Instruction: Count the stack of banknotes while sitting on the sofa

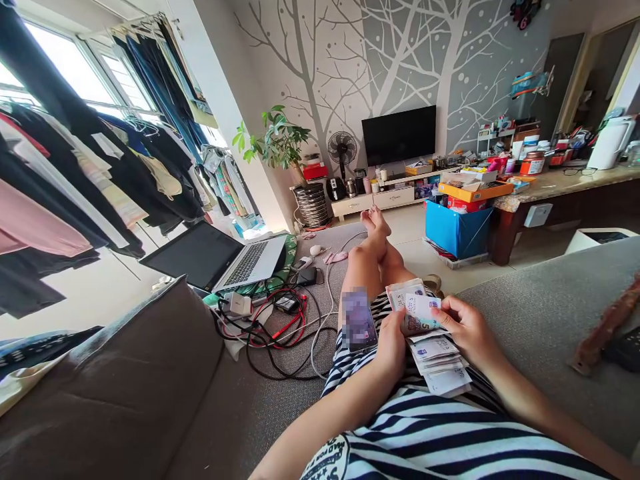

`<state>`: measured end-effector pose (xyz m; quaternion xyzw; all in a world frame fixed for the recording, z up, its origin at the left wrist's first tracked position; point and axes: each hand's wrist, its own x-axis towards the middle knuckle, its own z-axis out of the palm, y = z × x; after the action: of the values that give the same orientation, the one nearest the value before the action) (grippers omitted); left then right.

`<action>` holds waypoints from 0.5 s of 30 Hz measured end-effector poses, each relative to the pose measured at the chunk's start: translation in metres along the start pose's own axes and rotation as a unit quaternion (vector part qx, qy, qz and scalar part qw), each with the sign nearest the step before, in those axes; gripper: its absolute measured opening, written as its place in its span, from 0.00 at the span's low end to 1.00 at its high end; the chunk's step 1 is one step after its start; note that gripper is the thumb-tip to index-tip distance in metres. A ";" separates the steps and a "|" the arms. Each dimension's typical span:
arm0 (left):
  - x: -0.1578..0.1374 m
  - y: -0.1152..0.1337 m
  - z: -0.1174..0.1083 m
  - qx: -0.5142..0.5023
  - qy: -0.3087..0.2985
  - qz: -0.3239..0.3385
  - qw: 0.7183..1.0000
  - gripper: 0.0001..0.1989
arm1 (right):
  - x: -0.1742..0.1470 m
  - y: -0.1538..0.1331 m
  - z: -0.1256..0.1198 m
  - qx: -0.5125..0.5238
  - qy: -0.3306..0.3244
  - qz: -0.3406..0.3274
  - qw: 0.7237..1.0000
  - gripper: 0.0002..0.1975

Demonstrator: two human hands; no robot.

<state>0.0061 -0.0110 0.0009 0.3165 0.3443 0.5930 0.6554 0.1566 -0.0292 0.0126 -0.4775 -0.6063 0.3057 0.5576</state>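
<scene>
Through the head camera I watched two bare hands at work over the lap. The left hand (393,339) was grasping a bundle of notes (400,295), its thumb laid across the face to keep the stack together. The right hand (470,328) had its thumb and fingertips closed on the right-hand edge of a white slip (423,307), which lay over the bundle. Below, nearer the body, a loose pile of paper (439,359) was fanned out on the striped clothing (480,427). A phone (361,320) rested on the thigh to the left of the hands.

I judged the step to be going through the bundle piece by piece, with one slip singled out. As I read it, the next move called for a light pull by the right fingers while the left thumb held the rest down. Two pieces could have stuck together; I could not tell whether the pinch had caught only one.
</scene>
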 end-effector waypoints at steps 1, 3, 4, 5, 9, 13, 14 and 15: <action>0.001 -0.001 -0.001 0.003 0.000 0.002 1.000 0.18 | -0.001 -0.002 0.000 0.010 -0.007 0.001 1.000 0.27; 0.001 -0.001 -0.002 0.015 -0.004 0.005 1.000 0.17 | -0.002 -0.004 0.000 0.034 -0.020 0.008 0.999 0.25; 0.001 -0.001 -0.002 0.022 -0.005 0.006 1.000 0.16 | -0.002 -0.004 0.001 0.044 -0.021 0.012 0.999 0.24; 0.001 -0.001 -0.002 0.029 -0.005 0.007 1.000 0.16 | -0.002 -0.005 0.001 0.051 -0.020 0.015 0.998 0.23; -0.003 0.003 0.001 0.041 -0.006 0.015 0.999 0.15 | -0.001 -0.007 0.000 0.044 -0.004 0.011 0.999 0.22; -0.009 0.008 0.004 0.070 -0.019 0.030 0.997 0.13 | -0.001 -0.009 -0.002 0.028 -0.010 -0.001 1.000 0.23; -0.010 0.009 0.005 0.075 -0.026 0.028 0.996 0.13 | -0.001 -0.009 -0.002 0.031 -0.015 0.000 0.999 0.24; -0.011 0.010 0.006 0.076 -0.033 0.027 0.996 0.13 | -0.001 -0.009 -0.003 0.036 -0.021 0.004 0.999 0.24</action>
<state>0.0047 -0.0208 0.0132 0.3941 0.3579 0.5717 0.6243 0.1569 -0.0338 0.0203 -0.4528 -0.6044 0.3396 0.5607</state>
